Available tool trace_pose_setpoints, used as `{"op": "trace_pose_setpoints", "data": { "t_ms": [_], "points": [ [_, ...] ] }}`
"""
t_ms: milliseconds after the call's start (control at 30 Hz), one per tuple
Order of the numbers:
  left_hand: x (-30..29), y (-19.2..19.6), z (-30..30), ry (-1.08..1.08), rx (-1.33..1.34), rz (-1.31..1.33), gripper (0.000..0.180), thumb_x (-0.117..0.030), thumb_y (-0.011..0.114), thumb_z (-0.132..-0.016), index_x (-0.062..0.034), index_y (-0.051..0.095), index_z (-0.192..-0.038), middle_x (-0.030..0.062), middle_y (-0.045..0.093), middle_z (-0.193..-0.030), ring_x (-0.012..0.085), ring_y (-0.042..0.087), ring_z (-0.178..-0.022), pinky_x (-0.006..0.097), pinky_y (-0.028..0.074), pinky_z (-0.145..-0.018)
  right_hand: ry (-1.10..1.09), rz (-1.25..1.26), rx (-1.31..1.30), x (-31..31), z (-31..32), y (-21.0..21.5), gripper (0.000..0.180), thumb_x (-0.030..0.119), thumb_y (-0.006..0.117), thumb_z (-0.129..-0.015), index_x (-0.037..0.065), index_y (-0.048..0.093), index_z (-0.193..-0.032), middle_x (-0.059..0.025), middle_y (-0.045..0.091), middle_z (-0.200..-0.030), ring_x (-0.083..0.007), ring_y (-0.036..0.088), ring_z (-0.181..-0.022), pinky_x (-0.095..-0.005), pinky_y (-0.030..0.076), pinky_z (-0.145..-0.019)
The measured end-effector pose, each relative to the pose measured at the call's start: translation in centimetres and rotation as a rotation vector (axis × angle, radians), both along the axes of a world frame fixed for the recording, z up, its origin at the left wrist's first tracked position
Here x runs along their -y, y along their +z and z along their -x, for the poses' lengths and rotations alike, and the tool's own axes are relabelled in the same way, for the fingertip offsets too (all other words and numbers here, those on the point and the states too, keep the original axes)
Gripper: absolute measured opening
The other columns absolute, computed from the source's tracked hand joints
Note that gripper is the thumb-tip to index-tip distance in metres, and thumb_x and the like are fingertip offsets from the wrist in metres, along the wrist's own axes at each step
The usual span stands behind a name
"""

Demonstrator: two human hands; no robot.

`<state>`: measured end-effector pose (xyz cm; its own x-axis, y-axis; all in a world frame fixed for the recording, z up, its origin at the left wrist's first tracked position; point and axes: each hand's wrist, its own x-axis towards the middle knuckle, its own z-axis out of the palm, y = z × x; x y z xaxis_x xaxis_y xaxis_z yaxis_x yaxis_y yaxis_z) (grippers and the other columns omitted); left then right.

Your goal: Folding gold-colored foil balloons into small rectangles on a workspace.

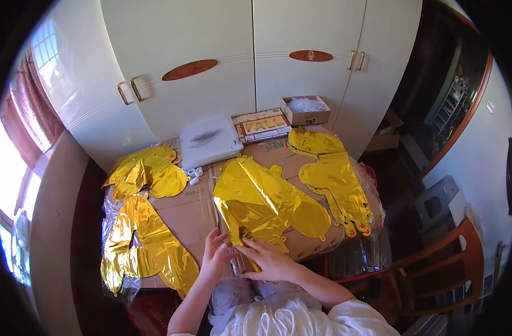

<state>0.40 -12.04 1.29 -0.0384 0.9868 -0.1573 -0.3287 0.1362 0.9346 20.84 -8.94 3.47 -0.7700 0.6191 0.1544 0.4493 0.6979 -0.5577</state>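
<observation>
In the head view, a large gold foil piece (264, 196) lies at the centre of the frame, creased and shiny, on brown cardboard (183, 213). Its lower left end narrows down toward the person's hands, at the lower middle. The left hand (214, 260) is just beside that end, to its left, fingers parted and slightly bent, with nothing I can make out in them. The right hand (271, 262) reaches in from the right, fingers stretched toward the left, just at the foil's lower edge; I can't tell from here whether the fingers pinch it or merely touch it.

Two more pieces, an upper left foil (149, 171) and a lower left foil (146, 243), lie well apart from the fingers, as does a right-hand foil (337, 182). Behind them, toward the top, sit a white package (208, 143), a flat box (261, 131) and an open carton (307, 117).
</observation>
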Motion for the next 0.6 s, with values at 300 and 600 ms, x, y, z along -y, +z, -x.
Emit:
{"op": "trace_pose_setpoints", "data": {
  "t_ms": [300, 600],
  "points": [
    [-2.0, 0.6, 0.7, -0.05, -0.393, 0.217, 0.071, -0.001, 0.063, -0.084, -0.004, 0.021, -0.142, 0.0122, 0.063, -0.102, 0.0158, 0.063, -0.088, 0.027, 0.052, -0.068, 0.165, 0.358, -0.162, -1.6, -0.1, 0.4, 0.05, 0.034, 0.061, -0.089, 0.008, 0.051, -0.13, -0.0156, 0.055, -0.127, -0.0297, 0.053, -0.118, -0.0384, 0.043, -0.099],
    [1.7, -1.5, 4.2, 0.124, -0.515, 0.008, 0.065, -0.004, 0.063, -0.082, -0.0024, 0.027, -0.137, 0.0142, 0.068, -0.097, 0.0178, 0.066, -0.087, 0.029, 0.052, -0.075, -0.392, -0.081, -0.04, -11.6, 0.0, -1.5, 0.034, 0.034, 0.066, -0.082, 0.007, 0.065, -0.102, -0.0119, 0.061, -0.101, -0.03, 0.056, -0.098, -0.039, 0.046, -0.088]
  ]
}}
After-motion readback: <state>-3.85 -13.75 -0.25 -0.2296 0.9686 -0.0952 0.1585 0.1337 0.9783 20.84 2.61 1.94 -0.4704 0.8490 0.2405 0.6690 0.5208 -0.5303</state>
